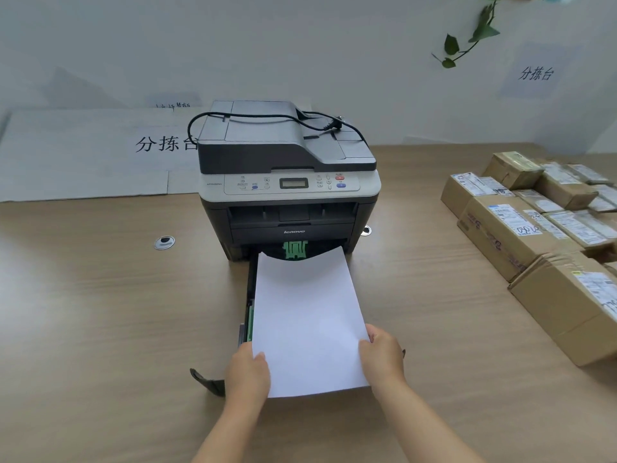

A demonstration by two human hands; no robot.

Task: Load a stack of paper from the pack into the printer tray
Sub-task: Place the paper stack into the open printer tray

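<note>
A grey and white printer (287,182) stands on the wooden table, its black paper tray (251,295) pulled out toward me. A white stack of paper (307,315) lies over the open tray, slightly skewed, its far edge near the green guide (294,250). My left hand (248,372) grips the stack's near left corner. My right hand (384,355) grips its near right edge. The stack hides most of the tray. The paper pack is not in view.
Several cardboard parcels (534,235) crowd the table's right side. A white sheet with black characters (100,152) lies behind the printer at left. A black cable (310,120) rests on the printer's lid. A round cable grommet (164,242) sits left of the printer.
</note>
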